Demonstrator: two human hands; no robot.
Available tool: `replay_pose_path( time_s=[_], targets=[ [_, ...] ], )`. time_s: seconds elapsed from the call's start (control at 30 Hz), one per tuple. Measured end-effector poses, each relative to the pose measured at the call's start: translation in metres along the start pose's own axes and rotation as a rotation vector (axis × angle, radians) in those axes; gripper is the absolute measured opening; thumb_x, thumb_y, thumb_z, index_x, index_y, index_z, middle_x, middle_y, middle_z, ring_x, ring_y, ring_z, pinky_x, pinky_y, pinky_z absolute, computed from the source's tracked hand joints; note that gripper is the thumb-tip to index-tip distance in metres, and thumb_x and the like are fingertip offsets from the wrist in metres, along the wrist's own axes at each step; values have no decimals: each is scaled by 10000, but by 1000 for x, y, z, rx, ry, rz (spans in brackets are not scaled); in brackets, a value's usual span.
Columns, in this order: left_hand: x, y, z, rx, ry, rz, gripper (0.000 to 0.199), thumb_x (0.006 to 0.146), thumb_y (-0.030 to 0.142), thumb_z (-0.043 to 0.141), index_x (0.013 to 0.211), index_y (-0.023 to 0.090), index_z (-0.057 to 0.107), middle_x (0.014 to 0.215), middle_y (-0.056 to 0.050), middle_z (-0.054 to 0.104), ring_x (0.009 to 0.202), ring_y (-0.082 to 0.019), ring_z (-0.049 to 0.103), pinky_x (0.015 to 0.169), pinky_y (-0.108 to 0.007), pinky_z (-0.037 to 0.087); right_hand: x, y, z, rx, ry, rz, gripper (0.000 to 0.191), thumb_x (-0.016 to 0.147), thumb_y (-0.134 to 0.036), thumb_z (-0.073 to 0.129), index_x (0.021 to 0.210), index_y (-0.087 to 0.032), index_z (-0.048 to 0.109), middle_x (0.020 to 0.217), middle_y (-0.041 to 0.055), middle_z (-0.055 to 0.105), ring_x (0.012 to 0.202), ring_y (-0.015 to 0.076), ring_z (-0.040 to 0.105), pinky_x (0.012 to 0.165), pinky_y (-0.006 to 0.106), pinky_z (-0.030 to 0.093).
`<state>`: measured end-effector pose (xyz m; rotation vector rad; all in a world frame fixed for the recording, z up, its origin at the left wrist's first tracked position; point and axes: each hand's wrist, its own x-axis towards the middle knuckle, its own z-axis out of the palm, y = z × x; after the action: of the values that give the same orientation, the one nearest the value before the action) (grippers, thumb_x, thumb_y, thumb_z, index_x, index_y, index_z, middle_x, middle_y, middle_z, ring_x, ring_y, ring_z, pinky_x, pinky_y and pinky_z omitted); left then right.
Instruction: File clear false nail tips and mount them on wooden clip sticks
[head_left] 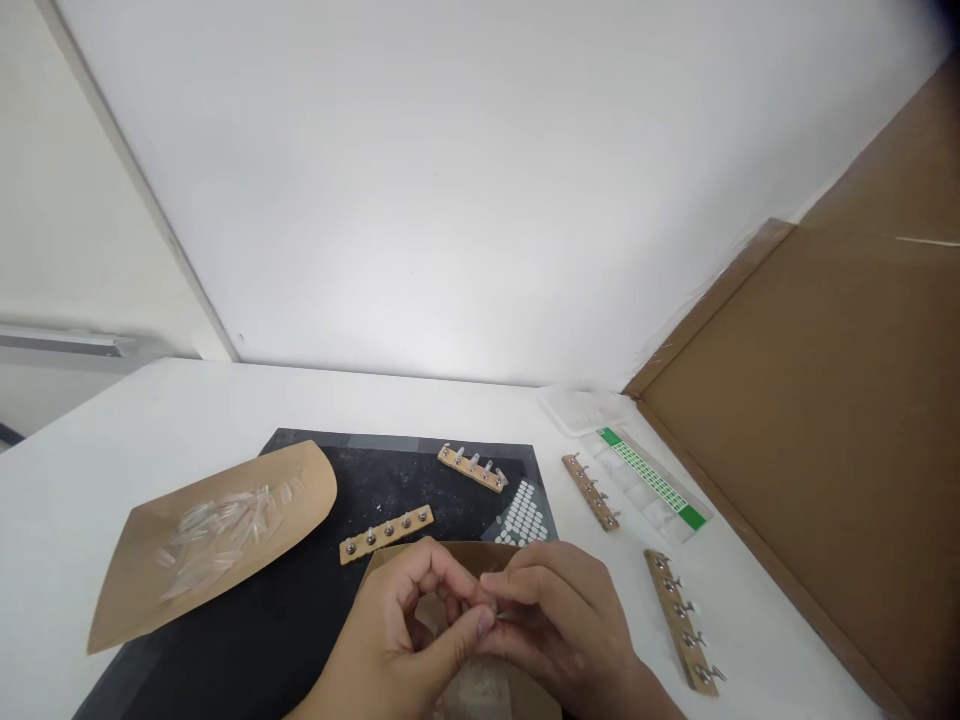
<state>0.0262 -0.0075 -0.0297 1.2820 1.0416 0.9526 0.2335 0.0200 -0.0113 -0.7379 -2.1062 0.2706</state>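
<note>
My left hand [416,630] and my right hand [566,625] meet at the fingertips, low in the middle of the view. Both are closed in a pinch around something small and pale, mostly hidden by the fingers. Beneath them lies a brown paper tray [536,695] with clear pieces [480,690] in it, partly covered by my hands. Just beyond my left hand is a wooden strip [380,537] with a row of round metal studs. A sheet of white oval stickers [523,518] lies beyond my right hand.
At left, a curved brown paper sheet [300,465] bears many clear nail tips [225,530]. Wooden strips with small posts lie on the black mat [471,468] and at right [591,492], [681,622]. A clear case [652,480] with a green label sits by the cardboard wall [825,400].
</note>
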Motion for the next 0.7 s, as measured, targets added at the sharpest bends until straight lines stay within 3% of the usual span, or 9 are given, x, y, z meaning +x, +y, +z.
replay_pose_path(
  time_s=[0.17, 0.33, 0.5, 0.7],
  targets=[
    [3, -1, 0, -3, 23, 25, 358, 945, 486, 765, 843, 167, 640, 842, -35, 688, 535, -69, 507, 437, -140, 431, -1, 5, 4, 43, 11, 41, 233, 939, -304, 864, 1083, -236, 694, 755, -23, 693, 652, 151, 658, 586, 253, 489],
    [7, 1, 0, 125, 30, 122, 280, 966, 425, 724, 852, 172, 683, 899, -76, 757, 649, -119, 605, 496, -150, 434, 2, 4, 4, 108, 34, 41, 183, 966, -328, 832, 1078, -243, 716, 733, -27, 679, 634, 140, 644, 557, 229, 486],
    [8, 7, 0, 21, 1, 1, 337, 926, 500, 757, 915, 166, 710, 887, -58, 714, 658, -129, 602, 505, -169, 495, 3, 7, 8, 125, 65, 38, 197, 946, -359, 853, 1046, -235, 737, 715, -25, 668, 622, 138, 631, 558, 228, 487],
    [10, 4, -1, -75, -20, -32, 414, 908, 546, 795, 922, 141, 710, 846, -32, 678, 624, -97, 548, 464, -140, 434, -1, 10, 10, 167, 98, 83, 318, 870, -462, 904, 1001, -217, 750, 714, -19, 675, 605, 136, 630, 547, 225, 488]
  ],
)
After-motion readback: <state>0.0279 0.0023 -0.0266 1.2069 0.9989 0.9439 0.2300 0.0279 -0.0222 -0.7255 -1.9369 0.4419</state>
